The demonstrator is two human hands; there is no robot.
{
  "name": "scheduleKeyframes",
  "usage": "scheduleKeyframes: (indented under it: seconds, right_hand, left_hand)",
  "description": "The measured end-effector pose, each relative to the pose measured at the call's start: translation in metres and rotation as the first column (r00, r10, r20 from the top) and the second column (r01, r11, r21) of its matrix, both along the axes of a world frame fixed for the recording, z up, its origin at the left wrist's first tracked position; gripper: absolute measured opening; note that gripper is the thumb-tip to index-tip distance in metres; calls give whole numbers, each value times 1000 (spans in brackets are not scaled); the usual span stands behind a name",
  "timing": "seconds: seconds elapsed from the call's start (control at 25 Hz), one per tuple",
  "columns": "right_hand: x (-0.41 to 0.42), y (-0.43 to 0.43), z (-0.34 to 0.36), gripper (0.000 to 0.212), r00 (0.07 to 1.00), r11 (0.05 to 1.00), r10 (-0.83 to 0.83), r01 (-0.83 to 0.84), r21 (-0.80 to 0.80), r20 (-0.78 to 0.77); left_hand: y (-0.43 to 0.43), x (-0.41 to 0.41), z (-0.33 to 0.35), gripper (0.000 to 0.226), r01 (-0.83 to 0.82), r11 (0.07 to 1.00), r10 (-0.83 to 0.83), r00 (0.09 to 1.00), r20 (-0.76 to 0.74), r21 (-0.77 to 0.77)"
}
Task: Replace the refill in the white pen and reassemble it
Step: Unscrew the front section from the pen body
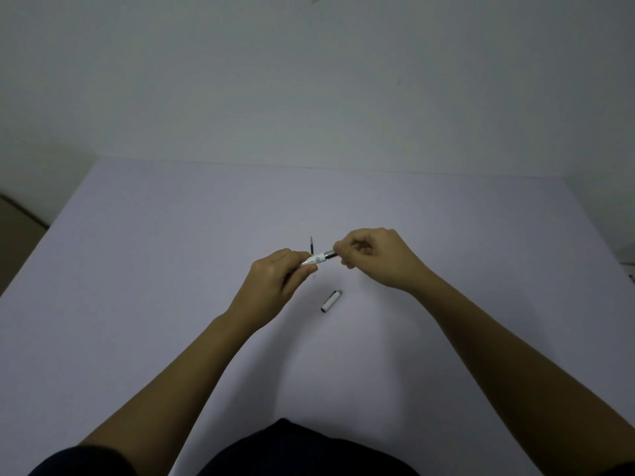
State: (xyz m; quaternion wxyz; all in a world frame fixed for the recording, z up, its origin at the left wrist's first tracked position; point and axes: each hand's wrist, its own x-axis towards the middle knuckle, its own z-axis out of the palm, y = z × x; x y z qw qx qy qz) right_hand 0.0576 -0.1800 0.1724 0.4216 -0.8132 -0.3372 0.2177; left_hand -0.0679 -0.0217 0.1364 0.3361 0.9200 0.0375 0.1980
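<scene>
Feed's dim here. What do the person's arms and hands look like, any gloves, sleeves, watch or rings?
Both hands are bare: no gloves on the left hand or the right hand. No watch, band or ring shows. The forearms are uncovered up to dark short sleeves at the bottom edge of the picture.

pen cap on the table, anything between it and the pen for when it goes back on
Nothing visible. The pen cap lies alone on the bare table, just below the white pen held between the left hand and right hand. The dark refill lies beyond the pen, away from the cap.
</scene>
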Motion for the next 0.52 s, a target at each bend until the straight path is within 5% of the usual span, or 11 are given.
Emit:
scheduleKeyframes:
  seconds: [0.08,0.24,0.4,0.52]
  right_hand:
    - [-1,2,1,2,1000,1000,19,-19,24,-15]
    - [-2,2,0,14,974,989,-23,56,140,-226]
    - [-2,3,-4,13,970,989,-123,137,52,-209]
    - [-2,1,-3,8,962,980,-75,120,160,-262]
  left_hand:
    - [0,0,0,33,1,1000,-1,1000,8,-2]
    - [0,1,1,28,-15,1000,15,999,35,-8]
    - [1,0,-1,32,-1,1000,1,1000,26,10]
    - [1,0,-4,26,-22,999,23,999,26,-41]
